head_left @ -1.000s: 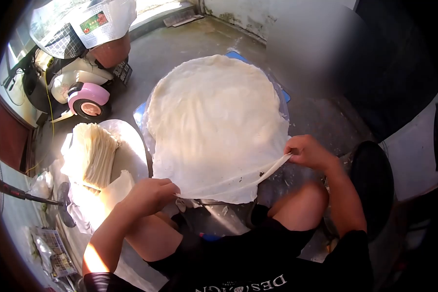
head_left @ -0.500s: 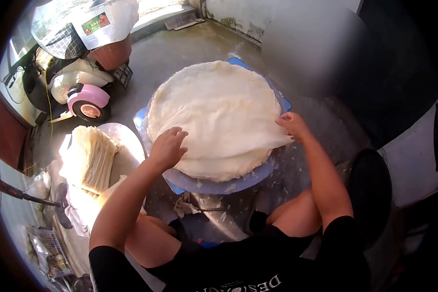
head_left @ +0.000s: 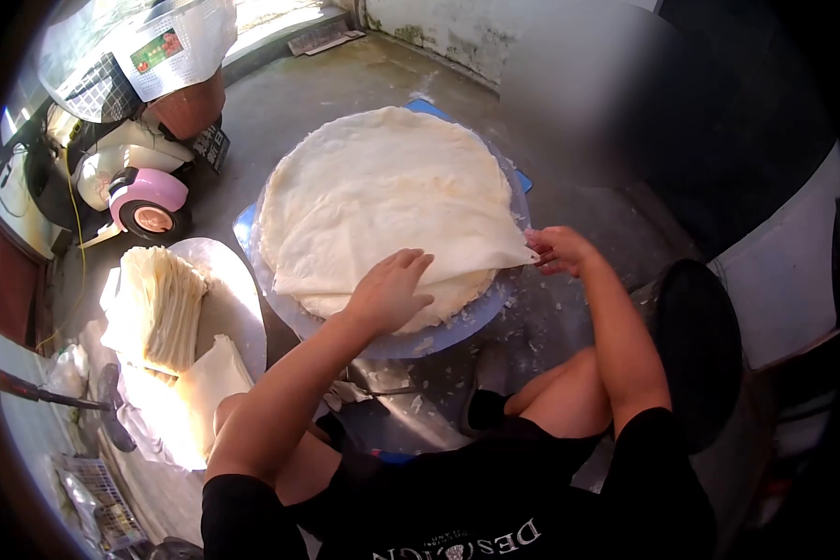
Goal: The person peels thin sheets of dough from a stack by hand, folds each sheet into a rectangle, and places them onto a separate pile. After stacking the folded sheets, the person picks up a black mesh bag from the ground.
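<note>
- L hand (head_left: 389, 291), 6 o'clock: fingers spread over dough (head_left: 383, 201)
- R hand (head_left: 562, 250), 4 o'clock: fingers pinching dough corner
- Risk: corner may tear w/ hard pull

upper left: white basket (head_left: 191, 51) above brown tub (head_left: 189, 109) | pink fender (head_left: 156, 189) over small wheel (head_left: 153, 220) | right: black oval object (head_left: 700, 355)

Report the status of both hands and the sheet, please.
Left hand open at near edge; right hand at corner, grip unclear; sheet lies wrinkled; nothing visibly blocking.
</note>
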`<state>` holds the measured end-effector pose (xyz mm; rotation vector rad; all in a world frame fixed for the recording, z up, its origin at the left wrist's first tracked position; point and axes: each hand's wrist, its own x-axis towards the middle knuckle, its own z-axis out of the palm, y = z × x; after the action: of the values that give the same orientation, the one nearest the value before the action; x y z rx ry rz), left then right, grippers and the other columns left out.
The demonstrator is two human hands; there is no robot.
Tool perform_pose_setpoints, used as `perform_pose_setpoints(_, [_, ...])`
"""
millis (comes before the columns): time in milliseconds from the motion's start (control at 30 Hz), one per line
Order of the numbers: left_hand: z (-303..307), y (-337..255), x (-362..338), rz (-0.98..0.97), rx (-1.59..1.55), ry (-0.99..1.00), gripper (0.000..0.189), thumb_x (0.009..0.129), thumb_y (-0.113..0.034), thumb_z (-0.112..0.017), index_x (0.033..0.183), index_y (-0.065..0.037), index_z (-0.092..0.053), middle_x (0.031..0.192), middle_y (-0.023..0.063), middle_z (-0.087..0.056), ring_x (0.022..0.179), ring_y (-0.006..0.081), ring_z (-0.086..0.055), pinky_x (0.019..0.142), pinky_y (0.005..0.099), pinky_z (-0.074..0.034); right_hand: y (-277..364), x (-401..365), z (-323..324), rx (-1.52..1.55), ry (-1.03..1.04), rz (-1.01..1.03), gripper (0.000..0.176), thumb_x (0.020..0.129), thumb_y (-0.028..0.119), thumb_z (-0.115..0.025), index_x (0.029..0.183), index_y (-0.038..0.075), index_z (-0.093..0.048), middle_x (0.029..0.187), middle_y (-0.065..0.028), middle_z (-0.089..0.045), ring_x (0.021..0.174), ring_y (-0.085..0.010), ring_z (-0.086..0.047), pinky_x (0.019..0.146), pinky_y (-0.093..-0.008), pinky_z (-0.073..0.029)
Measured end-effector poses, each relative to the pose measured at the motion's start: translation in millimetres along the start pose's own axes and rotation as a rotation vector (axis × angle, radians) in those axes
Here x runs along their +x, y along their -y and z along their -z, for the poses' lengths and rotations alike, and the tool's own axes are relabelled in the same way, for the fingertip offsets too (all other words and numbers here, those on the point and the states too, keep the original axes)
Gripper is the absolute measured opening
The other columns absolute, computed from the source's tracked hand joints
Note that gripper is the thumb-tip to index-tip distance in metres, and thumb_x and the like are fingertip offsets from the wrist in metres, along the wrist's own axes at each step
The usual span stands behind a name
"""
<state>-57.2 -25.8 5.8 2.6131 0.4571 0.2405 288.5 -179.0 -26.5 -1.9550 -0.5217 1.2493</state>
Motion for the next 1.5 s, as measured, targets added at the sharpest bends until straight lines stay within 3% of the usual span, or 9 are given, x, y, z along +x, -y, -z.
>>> perform_pose_setpoints(200, [-64.3, -31.1, 37.3, -0.078, -0.088, -0.014, 0.074, 0.088, -0.033, -0.071, 0.149, -0.007, -0.038, 0.151, 0.0198, -0.042, 0.139, 0.0362, -0.040, 0.114, 0.0430, -0.037, 1.7, -17.6, 3.9, 0.131, 0.257, -0.176, 0.056, 0.088, 0.060, -0.068, 0.111, 0.010, -0.057, 0.102, -0.0135, -0.065, 0.085, -0.0273, -0.067, 0.078, -0.0454, -0.056])
perform_pose_setpoints(433, [-72.8, -35.8, 37.5, -0.022, 0.031, 0.046, 0.077, 0.087, -0.036, -0.071, 0.151, -0.010, -0.036, 0.153, 0.0208, -0.039, 0.142, 0.0401, -0.036, 0.118, 0.0464, -0.030, -9.8, -6.6, -11.6, 0.243, 0.156, -0.230, 0.055, 0.086, 0.055, -0.072, 0.115, 0.010, -0.055, 0.103, -0.0149, -0.067, 0.086, -0.0285, -0.069, 0.076, -0.0453, -0.057])
perform_pose_setpoints(700, [-79.6, -34.2, 28.7, -0.046, 0.022, -0.006, 0.077, 0.086, -0.032, -0.072, 0.150, -0.010, -0.037, 0.153, 0.0202, -0.038, 0.142, 0.0402, -0.035, 0.118, 0.0472, -0.030, -2.7, -5.4, -20.5, 0.339, -0.229, -0.004, 0.035, 0.085, 0.018, -0.073, 0.115, 0.005, -0.060, 0.104, -0.0101, -0.067, 0.094, -0.0258, -0.067, 0.074, -0.0407, -0.057])
perform_pose_setpoints(800, [-80.7, -33.6, 24.5, -0.080, -0.046, -0.069, 0.075, 0.084, -0.029, -0.074, 0.148, -0.008, -0.040, 0.151, 0.0205, -0.041, 0.140, 0.0411, -0.038, 0.116, 0.0469, -0.033, 6.2, -3.9, -8.0, 0.419, -0.010, -0.015, 0.032, 0.084, 0.015, -0.072, 0.113, 0.007, -0.061, 0.098, -0.0076, -0.068, 0.090, -0.0216, -0.067, 0.070, -0.0388, -0.057])
perform_pose_setpoints(900, [-80.1, -33.7, 20.1, -0.104, -0.088, -0.153, 0.073, 0.082, -0.026, -0.074, 0.145, -0.006, -0.043, 0.148, 0.0205, -0.044, 0.138, 0.0400, -0.041, 0.114, 0.0450, -0.036, 32.6, -18.6, -19.7, 0.431, -0.001, 0.102, 0.032, 0.084, 0.014, -0.071, 0.114, 0.007, -0.061, 0.094, -0.0064, -0.069, 0.083, -0.0191, -0.068, 0.066, -0.0364, -0.057])
perform_pose_setpoints(1067, [-88.2, -30.9, 16.1, -0.111, -0.095, -0.196, 0.070, 0.080, -0.022, -0.072, 0.141, -0.001, -0.046, 0.143, 0.0222, -0.049, 0.134, 0.0365, -0.047, 0.111, 0.0424, -0.040, 91.5, -38.0, -105.3, 0.388, 0.095, 0.288, 0.037, 0.083, 0.010, -0.069, 0.116, 0.001, -0.058, 0.094, -0.0092, -0.068, 0.072, -0.0205, -0.068, 0.059, -0.0329, -0.059])
perform_pose_setpoints(1267, [-83.2, -30.0, 7.0, -0.043, -0.067, -0.130, 0.059, 0.078, -0.017, -0.075, 0.129, 0.003, -0.051, 0.126, 0.0210, -0.057, 0.121, 0.0375, -0.053, 0.107, 0.0445, -0.041, 90.7, 1.1, -213.1, 0.093, 0.109, 0.261, 0.047, 0.084, 0.009, -0.068, 0.124, -0.006, -0.050, 0.086, -0.0163, -0.067, 0.065, -0.0217, -0.067, 0.056, -0.0330, -0.057])
perform_pose_setpoints(1400, [-65.5, -25.5, -5.1, -0.031, -0.128, -0.102, 0.051, 0.078, -0.016, -0.074, 0.122, 0.003, -0.055, 0.119, 0.0207, -0.059, 0.116, 0.0369, -0.056, 0.105, 0.0444, -0.042, 97.6, 2.0, -210.9, 0.079, 0.245, 0.220, 0.047, 0.090, 0.019, -0.070, 0.126, -0.004, -0.052, 0.086, -0.0146, -0.067, 0.064, -0.0190, -0.065, 0.057, -0.0306, -0.055])
perform_pose_setpoints(1500, [-52.9, -19.1, -11.6, -0.116, -0.085, -0.377, 0.049, 0.079, -0.018, -0.075, 0.120, 0.002, -0.057, 0.119, 0.0198, -0.059, 0.116, 0.0364, -0.056, 0.103, 0.0457, -0.043, 108.3, 10.3, -184.7, -0.091, 0.214, 0.411, 0.037, 0.093, 0.016, -0.065, 0.124, -0.003, -0.057, 0.086, -0.0130, -0.069, 0.066, -0.0163, -0.064, 0.056, -0.0290, -0.053])
